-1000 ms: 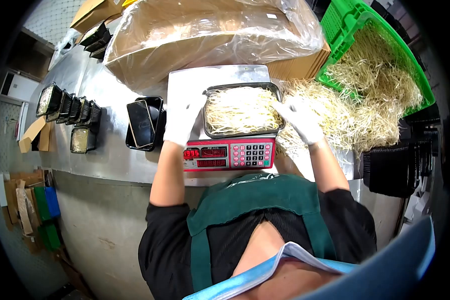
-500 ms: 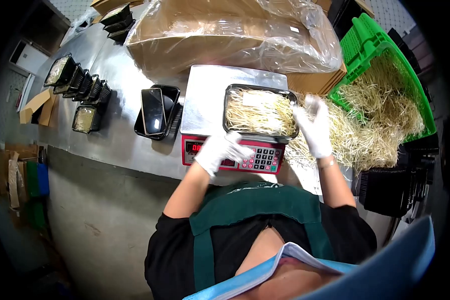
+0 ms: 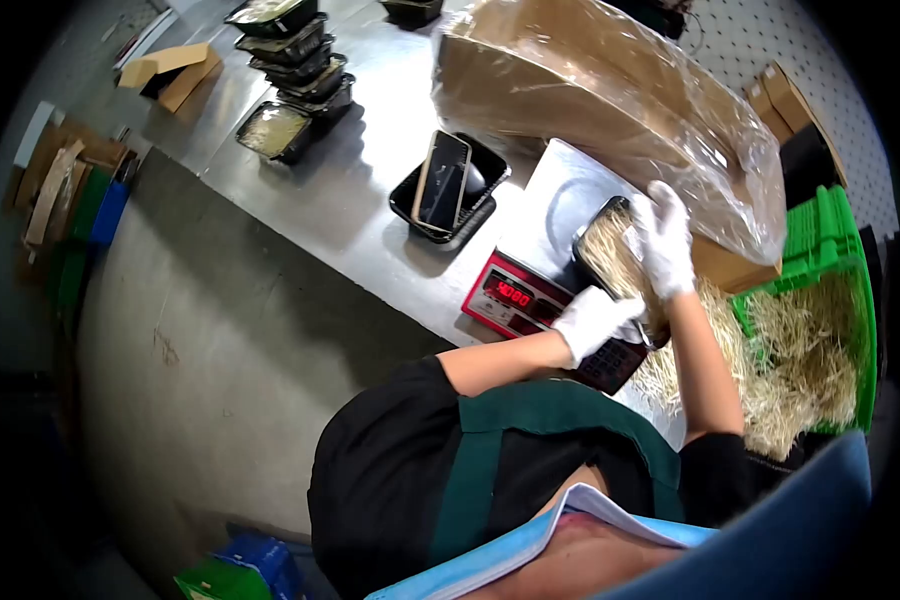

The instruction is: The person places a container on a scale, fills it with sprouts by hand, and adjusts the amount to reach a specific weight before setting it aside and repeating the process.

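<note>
tray (image 3: 582,255) of sprouts (image 3: 608,245): on scale (image 3: 553,215), between the fingers of both hands. left hand (image 3: 590,325): fingers partly curled at the near edge; grip cannot be told. right hand (image 3: 665,240): fingers extended, slightly parted, at the far side; hold cannot be told. phone (image 3: 442,182): well left of the left fingers.

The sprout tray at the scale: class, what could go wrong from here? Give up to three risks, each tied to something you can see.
Spill: the left hand and right hand are at the sprout tray, and a sudden tilt might drop sprouts onto the scale.
Slide: the phone lies across a black tray, so a bump could send it off.
Topple: the stack of trays stands several high, and a nudge might bring it down.
</note>
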`<action>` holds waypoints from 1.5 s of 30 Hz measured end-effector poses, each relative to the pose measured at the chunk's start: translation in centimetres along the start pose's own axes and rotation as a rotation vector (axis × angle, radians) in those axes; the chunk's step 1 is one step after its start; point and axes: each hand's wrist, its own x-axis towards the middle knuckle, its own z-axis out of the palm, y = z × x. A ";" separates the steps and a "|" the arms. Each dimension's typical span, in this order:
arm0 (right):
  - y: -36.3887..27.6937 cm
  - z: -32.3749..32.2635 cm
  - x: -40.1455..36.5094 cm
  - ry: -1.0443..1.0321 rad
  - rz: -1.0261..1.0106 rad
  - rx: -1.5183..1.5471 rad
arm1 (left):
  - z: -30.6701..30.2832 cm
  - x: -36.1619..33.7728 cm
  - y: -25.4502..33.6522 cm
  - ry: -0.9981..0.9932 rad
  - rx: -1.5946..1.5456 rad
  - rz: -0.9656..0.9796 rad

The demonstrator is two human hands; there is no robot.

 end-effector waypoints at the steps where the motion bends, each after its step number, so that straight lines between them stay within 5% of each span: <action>1: -1.0 -0.8 -0.8 0.033 -0.015 0.253 | -2.6 -1.3 2.5 0.034 0.463 0.154; 2: -2.1 -2.4 -2.1 0.069 -0.142 0.230 | -6.7 -1.0 1.4 0.254 1.121 0.800; 3: -3.8 -4.4 -3.4 0.071 -0.209 0.328 | -9.1 -2.5 2.9 0.356 0.526 0.764; 4: -5.2 -6.0 -5.2 0.133 -0.159 0.323 | -13.1 -5.1 5.8 0.480 1.224 0.862; 5: -5.1 -7.4 -6.9 0.171 -0.140 0.220 | -17.0 -6.8 8.1 0.624 1.501 0.889; 7: 0.2 -10.4 -9.9 0.231 0.034 0.018 | -23.3 -8.0 12.7 0.831 0.123 0.758; 9: 3.8 -11.6 -13.4 0.328 0.250 0.235 | -29.9 -8.2 18.9 1.006 -0.137 0.928; 11: 5.4 -13.4 -15.6 0.355 0.395 0.222 | -40.6 -9.3 22.4 0.835 -0.231 0.896; 12: 6.8 -14.2 -16.6 0.339 0.406 0.070 | -41.9 -9.2 23.8 1.045 -0.240 0.793; 13: 7.5 -14.8 -17.1 0.324 0.419 -0.083 | -48.0 -9.4 24.2 0.997 -0.186 0.714; 15: 8.0 -16.3 -17.7 0.304 0.390 -0.323 | -50.2 -10.3 24.8 1.151 -0.047 0.471; 17: 8.6 -18.1 -18.4 0.324 0.463 -0.203 | -48.9 -9.3 25.4 1.561 0.104 0.501; 18: 8.6 -19.8 -18.7 0.248 0.602 -0.283 | -48.8 -9.4 25.5 1.573 0.179 0.461; 20: 11.6 -24.3 -20.7 0.314 0.158 -1.031 | -46.4 -9.2 25.0 1.742 0.370 0.337; 21: 9.6 -27.1 -20.8 0.280 0.388 -1.098 | -44.8 -9.3 24.5 1.768 0.351 0.315; 22: 10.5 -30.5 -21.7 0.433 0.415 -0.952 | -41.7 -9.7 23.3 1.754 0.407 0.426; 23: 10.4 -34.2 -22.9 0.500 0.423 -1.449 | -41.6 -9.2 21.1 1.647 0.217 0.759; 24: 9.8 -36.9 -24.3 0.571 0.577 -1.683 | -38.3 -9.1 19.1 1.603 0.225 0.805; 25: 11.9 -40.9 -27.3 0.680 0.497 -1.834 | -36.9 -9.0 16.8 1.436 0.317 0.875; 27: 8.4 -39.4 -28.3 0.527 1.025 -1.593 | -33.5 -7.9 12.2 1.061 0.308 1.017; 28: 9.5 -40.4 -28.7 0.295 1.234 -1.190 | -30.1 -7.3 10.7 0.959 0.255 0.993; 29: 14.3 -40.9 -32.1 0.527 0.895 -1.051 | -26.5 -6.9 9.9 0.858 0.201 0.961; 35: 13.8 -42.5 -33.0 0.448 1.117 -1.241 | -14.1 -2.9 7.4 0.174 0.288 0.781; 36: 13.7 -41.9 -33.4 0.624 0.991 -1.276 | -12.9 -2.2 6.8 0.018 0.342 0.800; 39: 8.3 -40.4 -31.0 0.755 0.986 -1.200 | -3.4 -3.2 6.0 0.193 0.335 0.527; 41: 8.8 -40.9 -31.9 0.831 0.425 -1.353 | -1.4 -1.1 4.1 0.082 0.378 0.693; 42: 9.2 -39.9 -31.3 0.853 0.211 -0.980 | 1.1 -0.5 3.2 0.026 0.369 0.688; 44: 7.6 -35.1 -27.2 0.670 -0.099 -0.239 | 5.5 0.8 0.5 -0.242 0.385 0.591; 45: 5.9 -32.9 -25.4 0.381 -0.110 -0.790 | 8.4 1.3 -1.2 -0.309 0.326 0.479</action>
